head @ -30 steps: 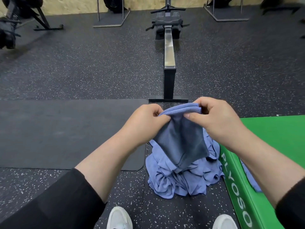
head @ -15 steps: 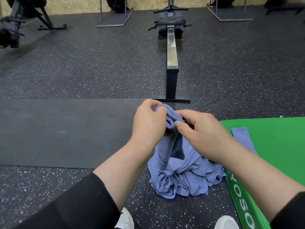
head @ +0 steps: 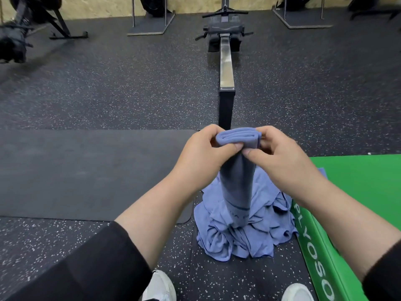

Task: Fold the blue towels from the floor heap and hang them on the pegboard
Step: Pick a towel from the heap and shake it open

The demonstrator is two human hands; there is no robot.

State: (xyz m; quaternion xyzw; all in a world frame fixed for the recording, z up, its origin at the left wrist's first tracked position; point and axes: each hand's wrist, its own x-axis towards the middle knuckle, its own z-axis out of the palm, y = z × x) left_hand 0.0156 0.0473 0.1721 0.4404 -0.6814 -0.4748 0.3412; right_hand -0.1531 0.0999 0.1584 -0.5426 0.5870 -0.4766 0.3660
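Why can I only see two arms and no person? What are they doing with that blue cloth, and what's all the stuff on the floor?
The camera sits on the person's head and looks forward and down, so you see what they see: their own arms, hands and white shoes. There is only this one view.

The left hand and the right hand both pinch the top of a folded blue towel, which hangs down in a narrow strip. Under it, on the speckled gym floor, lies a heap of blue towels waiting to be folded.

To the right is a green plyo box. To the left lies a dark mat. The long metal thing ahead is a rowing machine. The pegboard for hanging is not in view.
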